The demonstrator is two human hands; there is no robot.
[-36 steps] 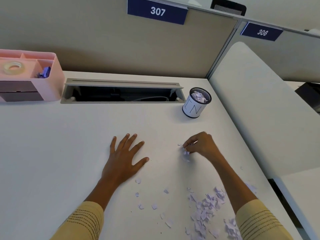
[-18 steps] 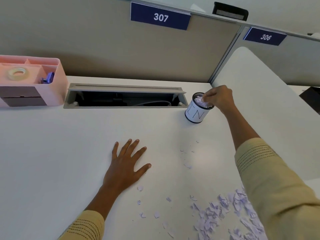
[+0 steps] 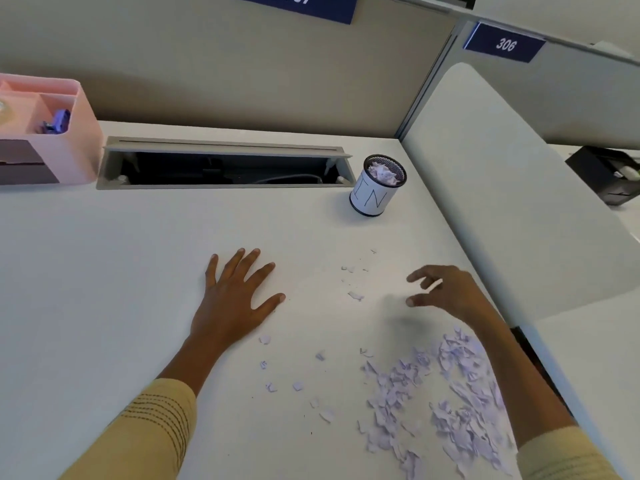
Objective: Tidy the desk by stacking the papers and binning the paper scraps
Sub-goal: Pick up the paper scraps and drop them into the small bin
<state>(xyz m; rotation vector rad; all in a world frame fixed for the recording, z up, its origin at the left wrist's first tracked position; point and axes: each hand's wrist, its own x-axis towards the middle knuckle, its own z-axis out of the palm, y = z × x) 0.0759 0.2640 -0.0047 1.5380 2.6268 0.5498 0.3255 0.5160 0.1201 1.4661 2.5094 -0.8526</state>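
A white desk (image 3: 104, 271) is seen from above. The left hand (image 3: 235, 299) is laid flat on it, fingers spread, nothing held. The right hand (image 3: 450, 292) is raised just above the surface, fingers loosely parted and empty. A large heap of lilac paper scraps (image 3: 450, 403) lies below the right hand, under its forearm; a few stray bits (image 3: 355, 295) are scattered between the hands. The small mesh bin (image 3: 377, 188), nearly brimming with scraps, stands well beyond the right hand. Overfilling could spill pieces back out, and the light flakes could be scattered by the forearm's sweep.
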